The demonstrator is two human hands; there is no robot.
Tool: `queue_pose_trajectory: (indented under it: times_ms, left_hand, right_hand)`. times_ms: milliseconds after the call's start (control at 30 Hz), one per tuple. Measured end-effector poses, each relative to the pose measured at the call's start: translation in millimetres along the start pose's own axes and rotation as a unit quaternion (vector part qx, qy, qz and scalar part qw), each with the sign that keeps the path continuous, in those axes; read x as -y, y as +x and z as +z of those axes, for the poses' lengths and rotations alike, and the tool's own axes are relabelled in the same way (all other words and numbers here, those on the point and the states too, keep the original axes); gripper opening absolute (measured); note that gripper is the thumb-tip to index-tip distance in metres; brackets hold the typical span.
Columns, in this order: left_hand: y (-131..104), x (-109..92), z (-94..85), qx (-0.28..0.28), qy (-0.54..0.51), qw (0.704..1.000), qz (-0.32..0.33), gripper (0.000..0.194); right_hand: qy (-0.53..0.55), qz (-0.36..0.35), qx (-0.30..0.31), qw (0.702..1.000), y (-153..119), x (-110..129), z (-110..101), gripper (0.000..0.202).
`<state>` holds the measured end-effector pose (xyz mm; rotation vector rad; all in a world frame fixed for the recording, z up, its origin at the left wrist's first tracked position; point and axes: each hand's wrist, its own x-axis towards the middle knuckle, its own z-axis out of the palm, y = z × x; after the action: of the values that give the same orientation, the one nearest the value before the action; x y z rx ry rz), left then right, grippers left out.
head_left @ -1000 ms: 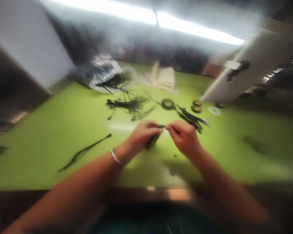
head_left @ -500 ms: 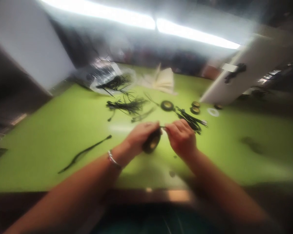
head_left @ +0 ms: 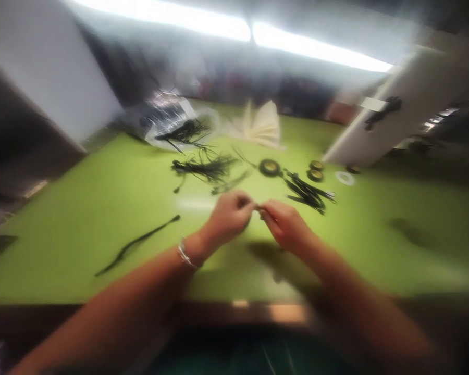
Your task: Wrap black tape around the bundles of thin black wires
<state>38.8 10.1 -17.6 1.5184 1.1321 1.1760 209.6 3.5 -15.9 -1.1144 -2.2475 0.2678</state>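
Observation:
My left hand, a bracelet at its wrist, is closed over the green table. A dark edge under its fingers looks like the roll of black tape seen there earlier; most of it is hidden. My right hand pinches with thumb and forefinger, almost touching the left fingertips. Between them shows a small dark bit of tape, blurred. To the left lies a single black cable with a connector at one end. Beyond the hands are a bundle of black cables and folded black cables.
Another black tape roll lies beyond my hands, with two smaller rolls and a white ring farther right. At the back are a plastic bag with cables and an open notebook. A white panel stands at right.
My left hand has turned, so the tape roll that hung in view below it is now mostly hidden. The right hand has come closer, and the fingertips nearly meet.

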Motion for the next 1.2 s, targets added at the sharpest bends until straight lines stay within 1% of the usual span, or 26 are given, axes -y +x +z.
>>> queue_pose_trajectory:
  times_ms: [33, 67, 133, 200, 300, 400, 467, 567, 667, 733, 800, 867, 967, 1033, 1100, 1133, 1200]
  left_hand:
    - [-0.1, -1.6, 0.4, -0.003, 0.011, 1.000, 0.018, 0.015]
    - [-0.2, -2.8, 0.9, -0.001, 0.008, 1.000, 0.021, 0.015]
    - [-0.5, -4.3, 2.1, 0.022, -0.034, 0.999, -0.005, 0.016]
    - [-0.4, -4.3, 2.8, 0.048, -0.087, 0.994, -0.038, 0.021]
    - [0.2, -1.5, 2.0, 0.055, -0.133, 0.987, -0.073, 0.030]
    - [0.8, 3.4, -0.8, 0.068, -0.172, 0.976, -0.116, 0.027]
    - [0.9, 5.4, -3.0, 0.078, -0.192, 0.968, -0.142, 0.025]
    - [1.2, 3.9, -6.7, 0.091, -0.202, 0.962, -0.160, 0.021]
    - [2.0, -0.1, -9.6, 0.100, -0.216, 0.961, -0.144, 0.019]
    - [2.3, -1.5, -9.4, 0.103, -0.225, 0.958, -0.146, 0.023]
    - [1.7, -0.7, -6.7, 0.101, -0.240, 0.951, -0.168, 0.031]
    - [0.2, 1.6, -2.6, 0.087, -0.267, 0.940, -0.193, 0.035]
    - [-2.2, 5.6, 2.5, 0.048, -0.293, 0.932, -0.210, 0.030]
    - [-2.5, 6.9, 3.1, 0.034, -0.271, 0.940, -0.203, 0.028]
    - [-1.5, 6.3, 1.5, 0.029, -0.206, 0.964, -0.167, 0.028]
    - [-0.7, 5.2, 0.2, 0.021, -0.158, 0.978, -0.131, 0.026]
    - [0.9, 2.1, -2.3, 0.002, -0.048, 0.998, -0.036, 0.020]
  right_hand:
    - [0.002, 0.003, 0.011, 1.000, 0.1, 0.4, -0.9, 0.016]
    - [0.007, 0.008, 0.011, 1.000, 0.2, 1.0, -1.9, 0.019]
    - [0.023, 0.020, -0.011, 0.999, 0.3, 2.1, -3.8, 0.021]
    - [0.021, 0.016, -0.044, 0.999, 0.3, 2.6, -5.4, 0.020]
    - [-0.021, -0.015, -0.093, 0.995, -0.4, 2.4, -6.1, 0.017]
    - [-0.076, -0.045, -0.123, 0.989, -1.3, 1.1, -4.1, 0.017]
    - [-0.127, -0.069, -0.144, 0.979, -1.8, -0.8, -2.0, 0.016]
    - [-0.186, -0.100, -0.172, 0.962, -2.5, -4.4, -0.3, 0.016]
    - [-0.206, -0.109, -0.174, 0.957, -3.2, -6.6, -0.3, 0.017]
    - [-0.216, -0.110, -0.172, 0.955, -3.7, -6.0, 0.1, 0.016]
    - [-0.232, -0.110, -0.172, 0.951, -4.4, -3.8, 1.7, 0.015]
    - [-0.251, -0.106, -0.171, 0.947, -5.1, -0.4, 4.4, 0.014]
    - [-0.265, -0.088, -0.167, 0.946, -5.7, 4.3, 7.9, 0.017]
    - [-0.228, -0.071, -0.159, 0.958, -5.0, 5.5, 8.2, 0.018]
    - [-0.131, -0.050, -0.138, 0.981, -3.2, 4.7, 6.7, 0.012]
    - [-0.075, -0.036, -0.120, 0.989, -2.1, 3.8, 5.6, 0.009]
    - [0.003, -0.015, -0.072, 0.997, -0.5, 1.7, 3.7, 0.013]
